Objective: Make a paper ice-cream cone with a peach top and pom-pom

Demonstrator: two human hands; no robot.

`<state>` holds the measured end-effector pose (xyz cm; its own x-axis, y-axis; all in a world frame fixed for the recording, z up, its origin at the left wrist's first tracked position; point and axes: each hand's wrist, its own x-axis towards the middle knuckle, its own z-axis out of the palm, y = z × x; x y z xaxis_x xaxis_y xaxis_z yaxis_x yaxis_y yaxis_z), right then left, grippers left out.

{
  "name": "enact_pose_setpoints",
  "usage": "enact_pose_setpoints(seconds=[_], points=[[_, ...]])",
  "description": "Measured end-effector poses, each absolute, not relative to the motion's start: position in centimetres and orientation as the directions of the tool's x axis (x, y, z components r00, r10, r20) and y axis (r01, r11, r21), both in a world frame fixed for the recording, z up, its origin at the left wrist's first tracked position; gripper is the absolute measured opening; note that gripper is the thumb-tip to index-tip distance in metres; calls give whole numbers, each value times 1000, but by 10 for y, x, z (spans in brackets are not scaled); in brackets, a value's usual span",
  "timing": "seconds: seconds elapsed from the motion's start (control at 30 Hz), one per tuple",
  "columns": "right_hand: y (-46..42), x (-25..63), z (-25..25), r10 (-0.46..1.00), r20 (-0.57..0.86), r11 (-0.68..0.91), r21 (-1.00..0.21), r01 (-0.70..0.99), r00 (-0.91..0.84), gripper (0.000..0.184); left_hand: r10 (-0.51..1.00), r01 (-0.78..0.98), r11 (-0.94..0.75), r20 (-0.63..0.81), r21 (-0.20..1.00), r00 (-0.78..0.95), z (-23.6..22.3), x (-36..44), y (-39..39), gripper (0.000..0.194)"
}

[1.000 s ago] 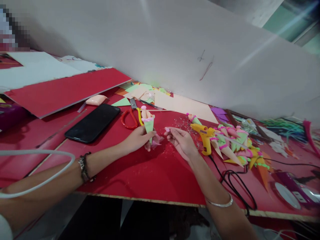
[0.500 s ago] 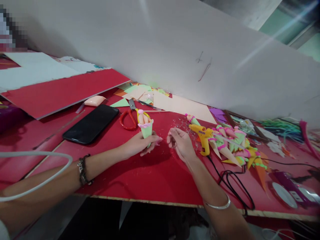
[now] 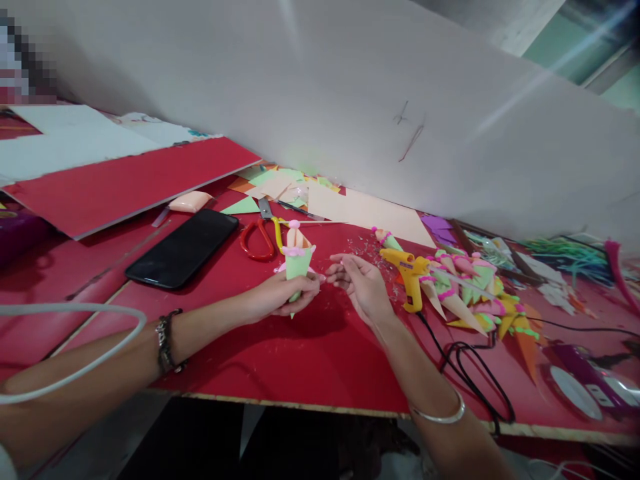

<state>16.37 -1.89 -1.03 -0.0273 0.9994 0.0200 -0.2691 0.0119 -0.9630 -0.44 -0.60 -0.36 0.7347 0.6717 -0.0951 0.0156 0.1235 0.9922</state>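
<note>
My left hand (image 3: 285, 293) is wrapped round a light green paper cone (image 3: 299, 265), which stands upright with its point showing below the fingers. Pink frilly trim runs round the cone's rim, and a peach top with a pink ball rises from it. More pink trim shows behind the cone, beside my fingers. Just to the right, my right hand (image 3: 363, 287) hovers over the table with its fingers loosely stretched and apart; I see nothing clear in them. A yellow glue gun (image 3: 411, 280) lies right of that hand. Scissors (image 3: 260, 239) with red and yellow handles lie behind the cone.
The red table (image 3: 310, 360) carries a black phone (image 3: 183, 250) at left and a pile of decorated paper cones (image 3: 465, 283) at right. Peach paper (image 3: 370, 217) and scraps lie along the wall. A black cord (image 3: 475, 363) loops near the front edge.
The cone has shifted slightly right and down, turned in my left hand, and pink trim now shows behind it. My right hand's fingers have loosened and stretched toward the cone.
</note>
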Motion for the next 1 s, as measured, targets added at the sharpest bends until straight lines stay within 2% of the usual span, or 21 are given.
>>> enact_pose_setpoints(seconds=[0.1,0.2,0.27,0.4,0.53,0.6,0.7,0.87,1.0], points=[[-20,164,-11,997,59,68,-974,-218,47,19,657,56,127,-127,990,743,0,-3,-8,29],[-20,164,-11,991,93,109,-977,-182,91,8,651,90,120,-147,989,745,2,-2,-9,32],[-20,163,-12,993,90,102,-980,-170,80,9,645,97,122,-154,988,749,2,-2,-9,32],[-20,159,-11,995,87,96,-972,-213,53,18,607,81,161,-163,984,778,1,-2,-9,24],[-21,158,-9,995,89,99,-964,-245,49,11,553,81,213,-188,974,812,-1,-3,-9,16],[-23,158,-8,990,119,135,-963,-233,79,7,541,93,223,-203,970,816,-2,-2,-9,15],[-25,157,-6,978,167,190,-960,-207,123,11,547,113,223,-220,968,807,-2,0,-11,17],[-31,150,-3,976,190,208,-958,-198,109,14,566,146,237,-259,960,783,-1,1,-13,14],[-34,147,0,942,306,320,-943,-88,137,9,575,145,257,-272,956,772,-2,2,-14,15]])
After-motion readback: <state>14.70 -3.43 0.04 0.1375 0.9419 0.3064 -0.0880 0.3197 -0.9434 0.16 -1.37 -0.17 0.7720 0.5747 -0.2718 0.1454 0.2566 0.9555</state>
